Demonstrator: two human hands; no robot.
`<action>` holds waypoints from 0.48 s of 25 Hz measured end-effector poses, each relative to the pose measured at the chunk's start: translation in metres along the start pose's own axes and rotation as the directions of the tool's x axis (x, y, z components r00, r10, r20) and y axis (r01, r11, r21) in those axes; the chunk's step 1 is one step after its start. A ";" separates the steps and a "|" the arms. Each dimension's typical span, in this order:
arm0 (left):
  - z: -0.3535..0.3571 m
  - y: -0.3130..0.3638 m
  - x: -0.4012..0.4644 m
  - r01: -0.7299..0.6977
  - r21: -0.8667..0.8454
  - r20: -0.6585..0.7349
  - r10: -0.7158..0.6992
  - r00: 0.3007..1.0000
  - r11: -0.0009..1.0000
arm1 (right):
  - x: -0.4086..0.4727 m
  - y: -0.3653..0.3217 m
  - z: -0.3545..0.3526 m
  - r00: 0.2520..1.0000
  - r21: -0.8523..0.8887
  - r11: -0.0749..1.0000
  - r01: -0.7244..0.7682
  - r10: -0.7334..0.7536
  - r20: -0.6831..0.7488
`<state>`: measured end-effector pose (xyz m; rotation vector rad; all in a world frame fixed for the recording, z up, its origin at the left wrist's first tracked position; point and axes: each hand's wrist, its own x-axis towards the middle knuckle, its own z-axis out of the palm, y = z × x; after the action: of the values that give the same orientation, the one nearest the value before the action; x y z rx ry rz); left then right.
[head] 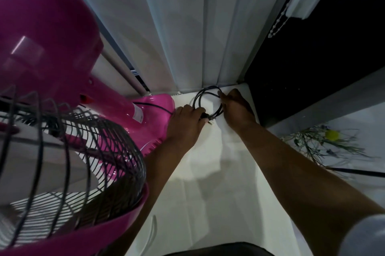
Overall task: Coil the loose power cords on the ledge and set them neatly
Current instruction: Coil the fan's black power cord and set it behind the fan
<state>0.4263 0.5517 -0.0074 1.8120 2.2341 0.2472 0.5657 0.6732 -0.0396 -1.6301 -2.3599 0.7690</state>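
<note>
Hands hold black cord coil (208, 100) on ledge (210, 164): left hand (185, 122) pinching plug end, right hand (237, 108) gripping loop.

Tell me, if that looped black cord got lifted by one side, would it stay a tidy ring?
Probably not. The black cord is thin and loops only loosely, with nothing tying it, so it would likely sag and spring open. The left hand grips its near end and the right hand touches the far side, suggesting it needs holding. It looks light enough to slide easily on the smooth white ledge.

Pink fan (68, 110) at left — flower sprigs (325, 143) at right.
</note>
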 end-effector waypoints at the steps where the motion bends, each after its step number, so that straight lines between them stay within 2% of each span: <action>1: 0.001 -0.001 0.002 -0.001 0.011 -0.021 0.001 1.000 1.000 | 0.000 0.000 0.000 1.000 -0.008 1.000 0.030 -0.030 0.004; 3: 0.003 -0.003 0.007 0.017 0.066 -0.038 -0.014 0.999 0.998 | 0.003 -0.001 -0.003 0.994 -0.006 0.996 0.092 -0.091 0.052; 7: 0.006 -0.006 0.016 0.073 0.160 -0.024 -0.070 0.997 0.984 | 0.014 -0.005 -0.010 0.995 0.044 0.994 0.097 -0.098 0.022; 12: 0.009 -0.004 0.021 0.163 0.081 -0.094 -0.155 0.983 0.983 | 0.021 -0.007 -0.005 0.978 -0.006 0.983 0.184 -0.182 0.098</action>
<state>0.4210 0.5706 -0.0189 1.6828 2.4722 0.2031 0.5539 0.6919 -0.0353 -1.3845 -2.5435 0.8121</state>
